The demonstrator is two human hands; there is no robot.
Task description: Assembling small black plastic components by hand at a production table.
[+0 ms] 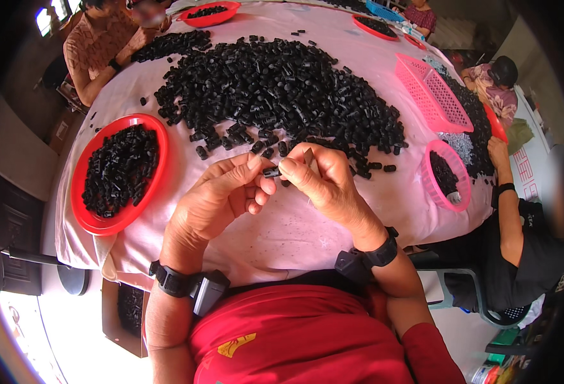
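In front of my chest both hands meet over one small black cylindrical plastic part point(272, 172). My left hand point(214, 195) is closed, its thumb and curled fingers pinching the part's left end. The thumb of my right hand point(325, 185) presses against its right end. Between the right thumb and fingers stands a thin, flat, brownish-grey blade-like piece point(310, 160); its lower end is hidden by the hand. Just beyond my fingertips begins a large heap of similar black parts point(275, 89), with several lying loose along its near edge.
On the pink cloth-covered table point(282, 233), a red basin point(160, 166) of black parts stands left. To the right are a pink rectangular basket point(432, 96) and a round pink basket point(427, 176). A person point(96, 51) sits far left; another's arm point(509, 211) reaches in from the right.
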